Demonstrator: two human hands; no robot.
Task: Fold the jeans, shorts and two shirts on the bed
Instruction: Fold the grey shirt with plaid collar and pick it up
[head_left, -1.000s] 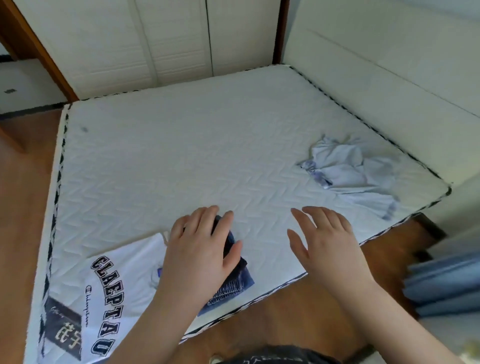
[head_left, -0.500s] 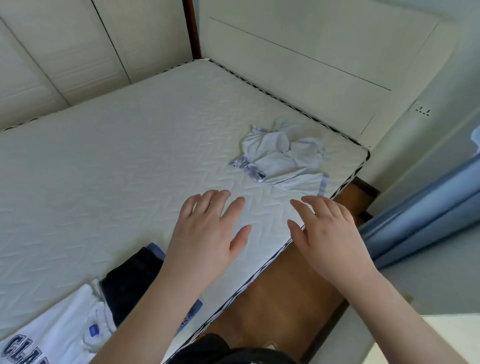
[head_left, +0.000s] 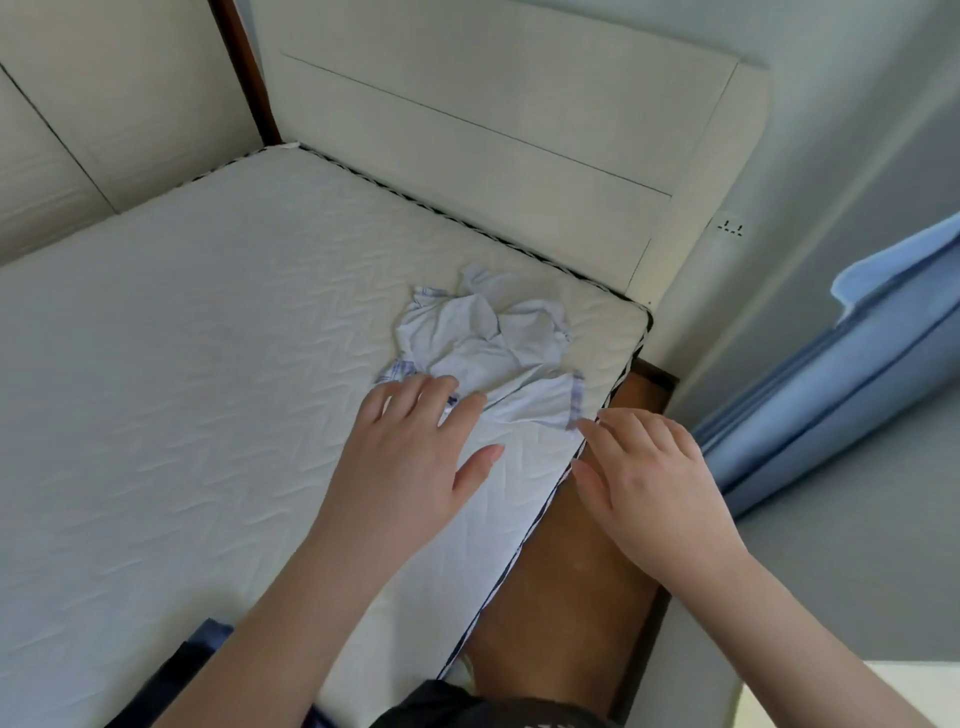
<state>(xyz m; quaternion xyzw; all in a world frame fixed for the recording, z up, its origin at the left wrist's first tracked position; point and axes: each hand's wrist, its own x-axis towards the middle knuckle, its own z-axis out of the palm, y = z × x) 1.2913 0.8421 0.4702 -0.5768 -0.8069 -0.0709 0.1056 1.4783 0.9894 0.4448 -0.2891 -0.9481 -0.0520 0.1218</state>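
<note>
A crumpled pale blue shirt (head_left: 488, 353) with plaid trim lies near the right corner of the white mattress (head_left: 182, 364), close to the headboard. My left hand (head_left: 415, 457) is open, its fingertips at the shirt's near left edge. My right hand (head_left: 649, 483) is open too, hovering over the mattress edge with fingertips just short of the shirt's near right corner. A dark blue folded garment (head_left: 182, 680) shows at the bottom left, partly hidden behind my left forearm. The white printed shirt is out of view.
A cream headboard (head_left: 519, 130) stands behind the mattress. Brown wooden bed frame (head_left: 566, 571) runs along the near right side. Blue curtains (head_left: 857, 353) hang at the right, with a wall socket (head_left: 730, 227) beside the headboard.
My view has swung right toward the crumpled shirt. My left hand left the dark folded garment, and both hands moved forward to the pale shirt's near edge.
</note>
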